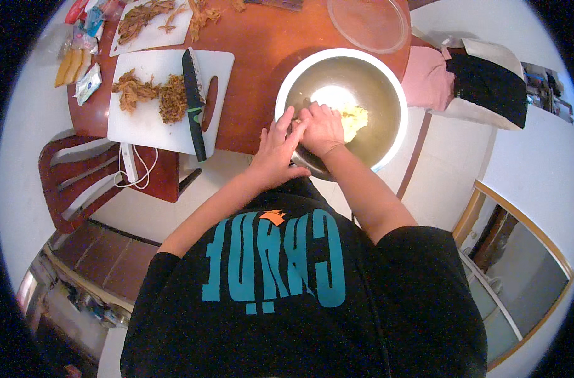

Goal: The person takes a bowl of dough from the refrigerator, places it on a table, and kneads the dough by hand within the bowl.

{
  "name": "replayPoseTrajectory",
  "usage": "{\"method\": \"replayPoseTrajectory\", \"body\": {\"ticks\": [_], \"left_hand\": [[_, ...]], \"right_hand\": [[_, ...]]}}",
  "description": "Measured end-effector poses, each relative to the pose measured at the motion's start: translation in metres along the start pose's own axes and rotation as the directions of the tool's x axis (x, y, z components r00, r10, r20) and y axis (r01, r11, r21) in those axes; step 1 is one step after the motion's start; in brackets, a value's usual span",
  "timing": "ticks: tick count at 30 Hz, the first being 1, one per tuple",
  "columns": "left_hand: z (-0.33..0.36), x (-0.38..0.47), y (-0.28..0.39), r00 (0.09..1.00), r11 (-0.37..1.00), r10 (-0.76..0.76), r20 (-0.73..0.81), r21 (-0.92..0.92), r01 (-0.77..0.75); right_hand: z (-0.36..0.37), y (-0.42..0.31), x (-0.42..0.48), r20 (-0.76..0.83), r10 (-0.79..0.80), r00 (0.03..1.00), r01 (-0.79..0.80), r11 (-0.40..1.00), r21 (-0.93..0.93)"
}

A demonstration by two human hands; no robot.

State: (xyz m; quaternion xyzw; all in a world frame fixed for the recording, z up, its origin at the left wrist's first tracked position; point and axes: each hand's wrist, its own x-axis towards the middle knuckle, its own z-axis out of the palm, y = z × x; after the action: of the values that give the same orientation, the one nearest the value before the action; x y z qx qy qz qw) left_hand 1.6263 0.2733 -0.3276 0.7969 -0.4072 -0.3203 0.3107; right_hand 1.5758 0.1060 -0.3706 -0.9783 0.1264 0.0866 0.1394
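Note:
A wide metal bowl (394, 118) stands at the near edge of the wooden table. Inside it lies a pale yellow, dough-like mass (354, 123). My right hand (322, 125) reaches into the bowl just left of this mass, fingers bent; whether it grips anything is hidden. My left hand (282, 146) is at the bowl's left rim, fingers apart, its fingertips close to the right hand. Left of the bowl, a white cutting board (150, 134) bears chopped brown leafy vegetable (172, 99), an uncut clump (134, 92) and a knife (195, 104) with a black handle.
A second white board (126, 45) with brown leafy strips (143, 19) is at the upper left, beside plastic packets (88, 84). A clear round lid (369, 23) lies behind the bowl. A wooden chair (79, 175) stands at left; pink cloth (426, 78) is at right.

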Motion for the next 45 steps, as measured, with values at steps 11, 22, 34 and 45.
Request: {"method": "replayPoseTrajectory", "body": {"ticks": [11, 22, 34, 45], "left_hand": [[-0.008, 0.006, -0.002, 0.998, 0.997, 0.07, 0.002, -0.032, -0.07], [-0.009, 0.007, 0.002, 0.999, 1.0, 0.031, 0.009, -0.004, -0.031], [-0.008, 0.001, 0.007, 1.0, 1.0, 0.006, 0.017, 0.03, -0.006], [-0.003, -0.003, 0.0, 0.998, 0.998, 0.045, -0.036, -0.036, -0.047]], "right_hand": [[0.03, 0.017, 0.045, -0.398, 0.094, 0.913, -0.076, 0.995, 0.063], [0.026, 0.025, 0.062, -0.289, 0.255, 0.923, -0.237, 0.967, 0.098], [-0.055, 0.104, 0.012, 0.518, 0.223, 0.826, -0.12, 0.967, -0.226], [-0.058, 0.078, 0.011, 0.523, 0.244, 0.817, -0.119, 0.958, -0.261]]}}
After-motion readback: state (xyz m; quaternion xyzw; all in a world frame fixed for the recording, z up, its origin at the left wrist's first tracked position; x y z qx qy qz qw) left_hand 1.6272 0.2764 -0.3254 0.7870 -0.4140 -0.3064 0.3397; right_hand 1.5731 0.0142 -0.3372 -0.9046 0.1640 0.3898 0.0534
